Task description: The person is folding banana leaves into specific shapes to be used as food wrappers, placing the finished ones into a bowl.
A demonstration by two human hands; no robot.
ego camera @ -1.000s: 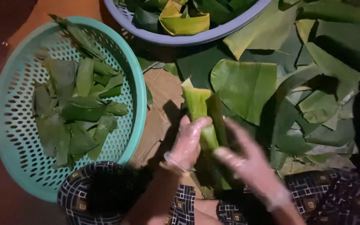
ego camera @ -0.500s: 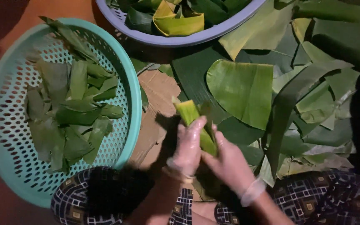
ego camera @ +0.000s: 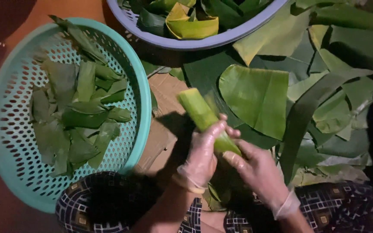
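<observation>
Floor (ego camera: 5, 26) — teal basket (ego camera: 5, 142), lavender basin (ego camera: 221, 41), cardboard (ego camera: 162, 116), loose banana leaves (ego camera: 255, 97) on it.

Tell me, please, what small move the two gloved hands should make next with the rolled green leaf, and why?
Probably fold down the open upper end. The rolled green leaf is already a tight tube; the left hand wraps its middle, the right hand pinches its lower end, and the top sticks out free.

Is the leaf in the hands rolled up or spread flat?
Rolled up: the leaf forms a narrow tube, held by the left hand and right hand.
</observation>
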